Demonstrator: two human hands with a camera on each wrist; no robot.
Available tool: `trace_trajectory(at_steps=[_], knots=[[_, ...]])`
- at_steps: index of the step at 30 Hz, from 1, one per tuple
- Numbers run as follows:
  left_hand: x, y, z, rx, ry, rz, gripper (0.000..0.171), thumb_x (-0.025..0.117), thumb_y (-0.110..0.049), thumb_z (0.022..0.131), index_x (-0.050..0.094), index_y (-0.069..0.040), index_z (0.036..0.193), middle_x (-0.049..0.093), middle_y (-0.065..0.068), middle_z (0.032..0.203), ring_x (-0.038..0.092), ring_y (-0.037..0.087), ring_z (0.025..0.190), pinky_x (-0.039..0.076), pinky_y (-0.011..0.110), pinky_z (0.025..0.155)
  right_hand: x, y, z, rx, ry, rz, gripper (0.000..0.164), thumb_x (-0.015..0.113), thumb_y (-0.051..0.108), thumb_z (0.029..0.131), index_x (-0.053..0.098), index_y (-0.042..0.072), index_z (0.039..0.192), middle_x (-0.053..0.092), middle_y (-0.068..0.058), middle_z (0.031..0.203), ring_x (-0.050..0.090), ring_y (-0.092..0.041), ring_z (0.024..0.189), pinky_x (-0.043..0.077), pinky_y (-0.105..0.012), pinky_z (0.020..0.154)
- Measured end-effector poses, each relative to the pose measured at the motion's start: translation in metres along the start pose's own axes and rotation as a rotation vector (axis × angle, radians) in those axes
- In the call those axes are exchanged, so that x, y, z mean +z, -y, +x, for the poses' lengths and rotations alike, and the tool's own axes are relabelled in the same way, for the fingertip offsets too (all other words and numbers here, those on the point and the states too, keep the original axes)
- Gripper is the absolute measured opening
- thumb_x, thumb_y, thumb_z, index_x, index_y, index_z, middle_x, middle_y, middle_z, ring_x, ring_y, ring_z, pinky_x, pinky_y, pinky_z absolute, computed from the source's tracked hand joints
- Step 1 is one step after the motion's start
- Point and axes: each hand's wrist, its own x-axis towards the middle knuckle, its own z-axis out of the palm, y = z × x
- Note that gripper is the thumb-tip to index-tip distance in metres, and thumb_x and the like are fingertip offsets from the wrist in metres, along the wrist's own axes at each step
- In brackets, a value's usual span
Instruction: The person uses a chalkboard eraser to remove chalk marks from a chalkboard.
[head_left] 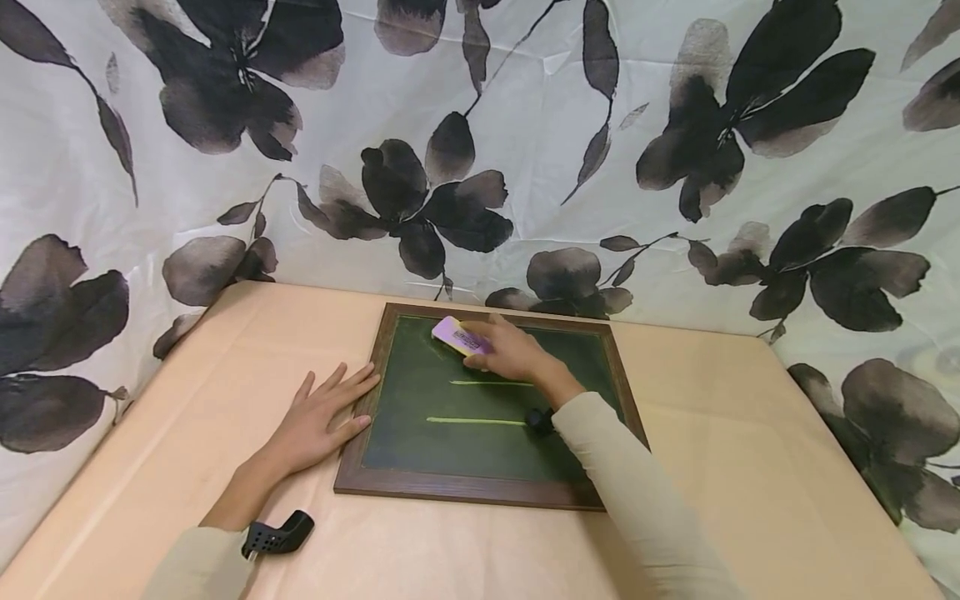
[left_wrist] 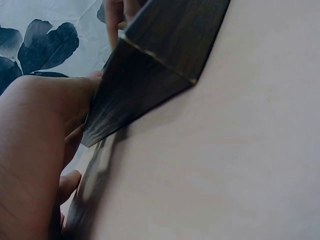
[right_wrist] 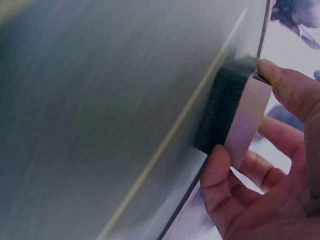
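A green chalkboard [head_left: 420, 454] in a dark brown wooden frame [head_left: 480, 492] lies on the table. Two pale yellow-green chalk lines cross it, an upper one [head_left: 487, 383] and a lower one [head_left: 474, 420]. Near the board's top, my right hand [head_left: 513, 350] grips a chalkboard eraser [head_left: 452, 332] with a purple back. In the right wrist view, thumb and fingers hold the eraser's sides, its black felt [right_wrist: 220, 110] against the board. My left hand [head_left: 315, 421] has its fingers spread, fingertips on the frame's left edge; the left wrist view shows part of that hand [left_wrist: 37, 120] beside the frame.
A peach-coloured cover [head_left: 720, 442] lies over the table around the board. Behind and at both sides hangs a white cloth [head_left: 540, 158] with dark flowers. Black devices sit on the left wrist [head_left: 277, 534] and the right wrist [head_left: 537, 421].
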Motion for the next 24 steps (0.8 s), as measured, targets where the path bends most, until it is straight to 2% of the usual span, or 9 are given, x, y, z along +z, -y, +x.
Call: trace_trajectory(at_steps=[3, 8, 10, 11, 15, 20, 24], knots=[[0.001, 0.000, 0.001, -0.003, 0.006, 0.007, 0.060, 0.058, -0.043, 0.093, 0.044, -0.018, 0.146, 0.034, 0.006, 0.152, 0.024, 0.041, 0.139, 0.005, 0.068, 0.104, -0.008, -0.018, -0.008, 0.012, 0.030, 0.010, 0.065, 0.068, 0.039, 0.088, 0.043, 0.027, 0.146, 0.048, -0.009, 0.118, 0.051, -0.024, 0.092, 0.043, -0.043, 0.074], [0.002, 0.001, 0.003, -0.003, 0.010, 0.013, 0.061, 0.057, -0.044, 0.093, 0.042, -0.018, 0.147, 0.032, 0.005, 0.153, 0.023, 0.040, 0.140, 0.005, 0.068, 0.105, -0.022, -0.051, -0.025, 0.032, 0.034, 0.022, 0.065, 0.068, 0.036, 0.088, 0.042, 0.023, 0.147, 0.046, -0.011, 0.114, 0.050, -0.026, 0.089, 0.042, -0.041, 0.071], [0.002, 0.001, 0.003, -0.007, 0.010, 0.017, 0.061, 0.056, -0.044, 0.093, 0.042, -0.019, 0.147, 0.031, 0.005, 0.154, 0.022, 0.040, 0.140, 0.004, 0.067, 0.105, -0.028, -0.064, -0.034, 0.036, 0.026, 0.024, 0.066, 0.068, 0.034, 0.088, 0.042, 0.019, 0.147, 0.047, -0.014, 0.118, 0.051, -0.029, 0.094, 0.044, -0.046, 0.078], [0.003, 0.001, 0.004, -0.009, 0.010, 0.019, 0.061, 0.056, -0.045, 0.094, 0.042, -0.019, 0.147, 0.031, 0.004, 0.154, 0.022, 0.040, 0.140, 0.004, 0.067, 0.105, -0.031, -0.072, -0.038, 0.038, 0.018, 0.017, 0.066, 0.068, 0.033, 0.088, 0.042, 0.018, 0.147, 0.047, -0.015, 0.124, 0.051, -0.031, 0.101, 0.044, -0.049, 0.084], [0.005, -0.002, 0.006, -0.021, 0.010, 0.018, 0.061, 0.056, -0.045, 0.094, 0.042, -0.018, 0.147, 0.031, 0.005, 0.154, 0.022, 0.040, 0.140, 0.004, 0.067, 0.106, -0.040, -0.106, -0.057, 0.051, -0.010, 0.018, 0.068, 0.069, 0.031, 0.087, 0.041, 0.014, 0.147, 0.044, -0.019, 0.134, 0.048, -0.036, 0.113, 0.038, -0.058, 0.094], [0.006, -0.004, 0.008, -0.035, 0.004, 0.024, 0.061, 0.056, -0.044, 0.094, 0.042, -0.019, 0.147, 0.031, 0.005, 0.154, 0.022, 0.040, 0.140, 0.005, 0.067, 0.106, -0.047, -0.139, -0.075, 0.037, -0.066, 0.050, 0.067, 0.071, 0.027, 0.087, 0.043, 0.005, 0.143, 0.044, -0.023, 0.131, 0.048, -0.035, 0.103, 0.040, -0.053, 0.087], [0.008, -0.005, 0.009, -0.033, -0.010, 0.027, 0.061, 0.057, -0.043, 0.093, 0.042, -0.019, 0.147, 0.032, 0.006, 0.153, 0.023, 0.040, 0.139, 0.005, 0.067, 0.105, -0.047, -0.151, -0.078, 0.020, -0.095, 0.095, 0.066, 0.072, 0.026, 0.086, 0.044, 0.001, 0.140, 0.045, -0.025, 0.128, 0.048, -0.035, 0.102, 0.039, -0.052, 0.087]])
